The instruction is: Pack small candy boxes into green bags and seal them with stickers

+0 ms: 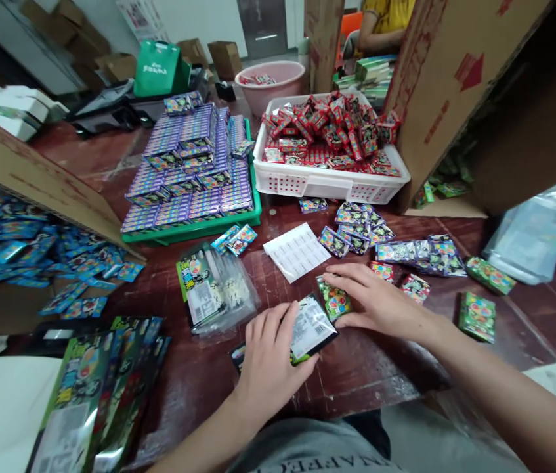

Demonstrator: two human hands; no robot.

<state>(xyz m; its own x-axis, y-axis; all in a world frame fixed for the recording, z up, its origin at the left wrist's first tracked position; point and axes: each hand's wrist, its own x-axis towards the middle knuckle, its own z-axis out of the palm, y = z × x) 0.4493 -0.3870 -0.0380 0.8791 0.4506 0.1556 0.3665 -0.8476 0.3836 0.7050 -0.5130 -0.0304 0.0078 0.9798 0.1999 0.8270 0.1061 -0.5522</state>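
Observation:
My left hand (272,351) is closed over a flat printed bag (313,326) lying on the table, with its fingers across the top and the thumb along the near edge. A small green box (335,299) with colourful circles stands at the bag's right end, part of it behind the bag's edge. Around this green box my right hand (373,299) is closed, fingers on the far side and thumb on the near side. Whether the box is inside the bag or only against it, I cannot tell. Left of my hands lies a stack of clear-backed printed bags (218,289).
Beyond are a green tray (189,230) of purple boxes, a white basket (329,184) of red packs and a sticker sheet (297,251). Purple packs (356,223) and green boxes (477,316) lie rightward. Cardboard cartons (474,85) flank the table (346,387). Another person's arm (379,36) shows behind.

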